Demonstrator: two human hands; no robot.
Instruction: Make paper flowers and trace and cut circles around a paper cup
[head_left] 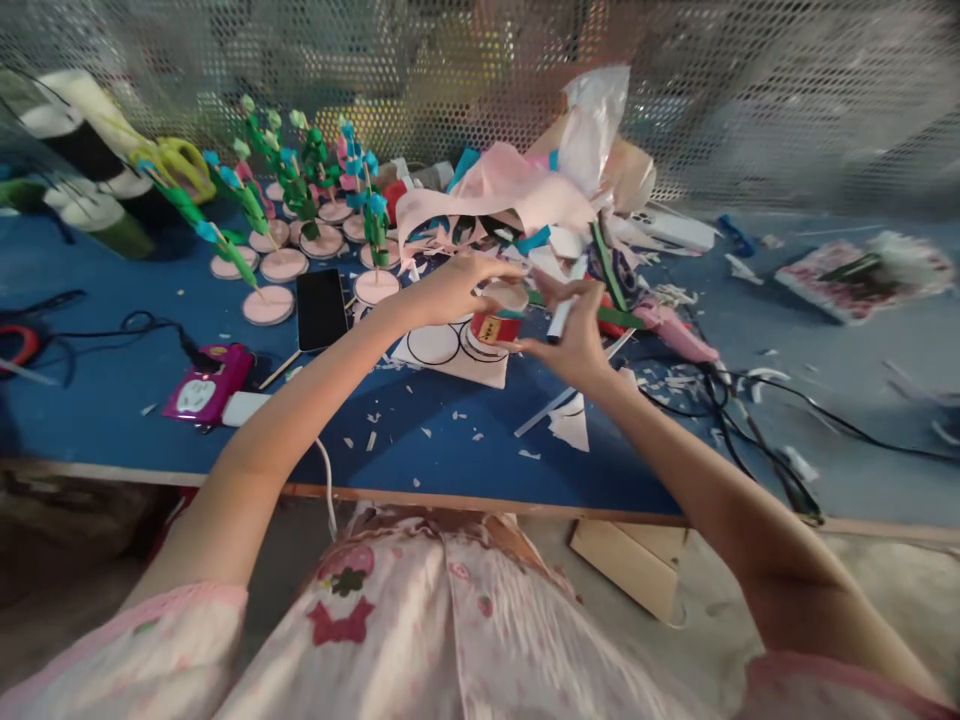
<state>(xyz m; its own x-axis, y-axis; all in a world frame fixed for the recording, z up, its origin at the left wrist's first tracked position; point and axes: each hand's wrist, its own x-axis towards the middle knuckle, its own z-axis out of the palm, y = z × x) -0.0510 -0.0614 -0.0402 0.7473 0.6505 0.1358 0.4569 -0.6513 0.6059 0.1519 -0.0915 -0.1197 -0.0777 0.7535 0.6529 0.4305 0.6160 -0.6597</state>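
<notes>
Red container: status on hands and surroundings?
Left hand at red container. Right hand beside it, holding white stick. Circle-marked sheet underneath. White scraps scattered nearby.

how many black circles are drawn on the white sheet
2 show: the left circle, in plain view on the white sheet, and the right circle, partly covered by the red jar. More may be hidden behind the jar.

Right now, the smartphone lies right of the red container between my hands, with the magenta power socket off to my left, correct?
Not quite: in the head view, the smartphone lies left of the red container between your left hand and right hand. The magenta power socket is indeed off left.
</notes>
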